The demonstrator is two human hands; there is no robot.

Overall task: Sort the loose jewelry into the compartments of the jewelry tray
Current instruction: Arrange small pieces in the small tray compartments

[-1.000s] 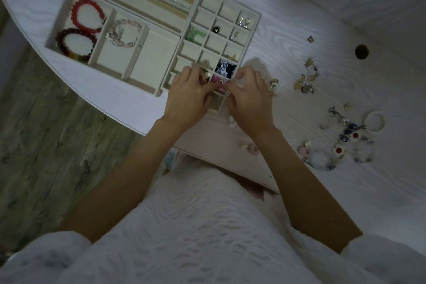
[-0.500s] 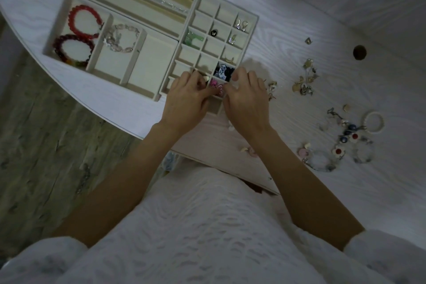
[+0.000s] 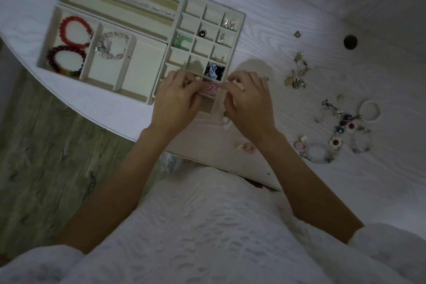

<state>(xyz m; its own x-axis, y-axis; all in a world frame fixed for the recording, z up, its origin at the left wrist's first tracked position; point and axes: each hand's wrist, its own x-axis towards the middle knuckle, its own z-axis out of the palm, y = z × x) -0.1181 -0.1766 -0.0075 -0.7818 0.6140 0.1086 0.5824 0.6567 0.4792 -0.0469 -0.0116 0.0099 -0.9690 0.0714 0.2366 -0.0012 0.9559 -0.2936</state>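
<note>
White wood-grain surface [image 3: 288,18] with a curved edge and a round dark hole [image 3: 350,42] is sitting over a grey weathered plank floor [image 3: 46,157]. Dim, bluish light is falling across everything.

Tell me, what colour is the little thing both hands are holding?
Pink. The little piece between the left hand and right hand shows in the head view.

Single head cam, looks steeply down, close over table [image 3: 299,7] edge, wide-angle.
</note>
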